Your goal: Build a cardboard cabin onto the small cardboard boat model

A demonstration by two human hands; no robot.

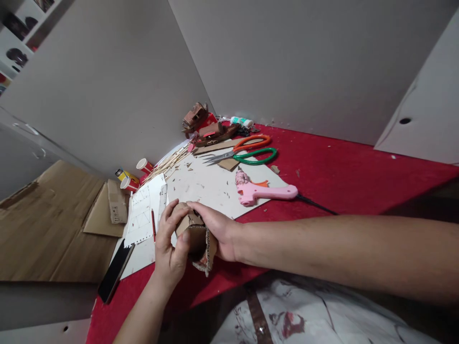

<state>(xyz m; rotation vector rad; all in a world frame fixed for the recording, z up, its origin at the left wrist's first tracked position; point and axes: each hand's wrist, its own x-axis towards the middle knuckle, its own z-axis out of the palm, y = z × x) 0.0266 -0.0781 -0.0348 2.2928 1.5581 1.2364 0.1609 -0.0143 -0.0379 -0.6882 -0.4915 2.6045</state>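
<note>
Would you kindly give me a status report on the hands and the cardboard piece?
Left hand and right hand both holding the cardboard piece. Piece hollow, open end facing the camera. Nothing seen blocking; pink glue gun lies apart from both hands.

Grey walls [304, 62] box in a red table [330, 162]

The plain walls meet behind it in a corner, with open white shelves [23, 9] at upper left and a pale panel [430, 110] with a dark round hole [405, 121] at right, in subdued light
</note>
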